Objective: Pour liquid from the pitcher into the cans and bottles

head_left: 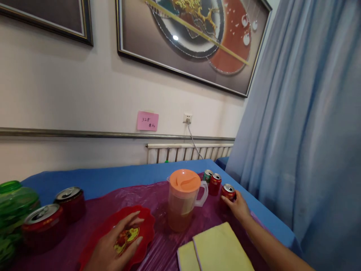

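Observation:
At the right side of the table, my right hand (239, 206) has its fingers wrapped round a red drink can (227, 192) that stands upright. Just behind it are another red can (215, 184) and a green can (207, 175). My left hand (114, 242) hovers over a red scalloped plate (148, 218) with a yellow printed pattern; its fingers are apart and nothing is in them. Between my hands stands a clear plastic pitcher (180, 210) with an orange lid (184, 180) and pale liquid inside.
A folded yellow cloth (222, 248) lies in front of the pitcher. Two more red cans (43, 229) and a green bottle (17, 207) are at the left. Purple plastic sheeting (121, 194) covers part of the blue tablecloth (113, 178). A blue curtain (304, 113) hangs at the right.

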Tool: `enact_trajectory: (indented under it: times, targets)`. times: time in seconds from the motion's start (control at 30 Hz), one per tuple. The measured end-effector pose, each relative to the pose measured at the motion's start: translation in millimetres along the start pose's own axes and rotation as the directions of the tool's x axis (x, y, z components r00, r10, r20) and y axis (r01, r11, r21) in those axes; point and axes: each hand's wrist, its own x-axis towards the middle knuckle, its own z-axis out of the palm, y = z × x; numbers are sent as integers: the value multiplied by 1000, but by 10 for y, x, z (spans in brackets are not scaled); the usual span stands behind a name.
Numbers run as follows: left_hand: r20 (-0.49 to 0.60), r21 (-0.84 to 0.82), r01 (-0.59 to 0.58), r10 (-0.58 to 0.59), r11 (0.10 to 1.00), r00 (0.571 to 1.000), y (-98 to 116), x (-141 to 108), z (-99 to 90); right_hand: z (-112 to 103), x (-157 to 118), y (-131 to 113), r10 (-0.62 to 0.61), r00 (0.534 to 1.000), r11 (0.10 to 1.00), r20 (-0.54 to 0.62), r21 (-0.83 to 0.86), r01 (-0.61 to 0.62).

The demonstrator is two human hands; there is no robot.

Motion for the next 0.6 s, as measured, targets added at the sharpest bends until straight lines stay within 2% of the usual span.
enact_trajectory:
  times: [0.17,0.43,0.53,0.6]
  targets:
    - [21,47,-28,27,999,999,-127,36,-13,141,165,138,2,1000,999,14,-51,-1]
    - [-23,45,-9,10,999,1000,-30,9,19,162,219,229,4,1000,998,-11,-58,-5]
    - [-16,51,-23,24,998,1000,-74,19,2,70,102,192,-39,995,994,-97,-110,28]
    - [22,67,-48,47,997,999,-121,30,-22,-14,-118,102,-79,984,991,-161,-120,60]
